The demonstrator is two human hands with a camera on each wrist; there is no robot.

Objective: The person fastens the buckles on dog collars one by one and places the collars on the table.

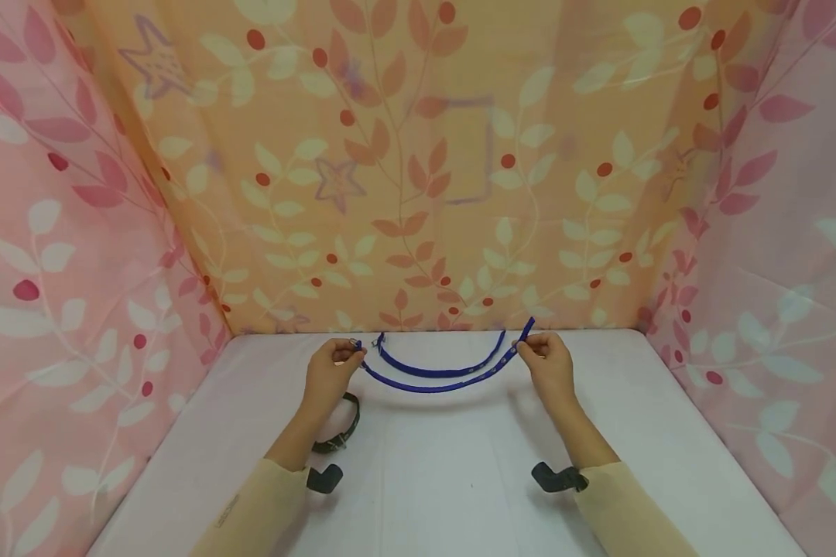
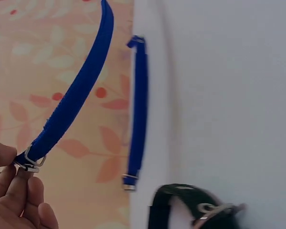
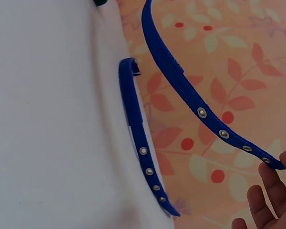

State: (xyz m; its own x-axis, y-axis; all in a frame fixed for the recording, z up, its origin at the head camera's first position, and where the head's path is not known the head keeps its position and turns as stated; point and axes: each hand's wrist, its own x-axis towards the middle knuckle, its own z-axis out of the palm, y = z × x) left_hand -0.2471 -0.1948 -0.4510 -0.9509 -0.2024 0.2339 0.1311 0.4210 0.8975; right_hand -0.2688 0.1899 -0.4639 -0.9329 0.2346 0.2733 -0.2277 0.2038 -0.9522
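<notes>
A blue pet collar point(image 1: 425, 389) sags in a shallow curve between my two hands. My left hand point(image 1: 334, 367) pinches its buckle end; in the left wrist view the metal buckle point(image 2: 28, 164) sits between thumb and fingertips. With thumb and fingers, my right hand point(image 1: 549, 367) pinches the other end, where the metal eyelets point(image 3: 223, 134) show in the right wrist view, and a bit of the tip sticks up past the fingers. Just behind, a second blue collar point(image 1: 439, 374) lies curved at the table's back edge, its buckle to the left.
A dark green collar point(image 1: 357, 418), buckled into a loop, rests on the white table point(image 1: 446, 487) beside my left forearm. Flowered cloth point(image 1: 418, 155) hangs behind the table and along both sides. Black wrist mounts point(image 1: 325, 478) stick out at my sleeve cuffs.
</notes>
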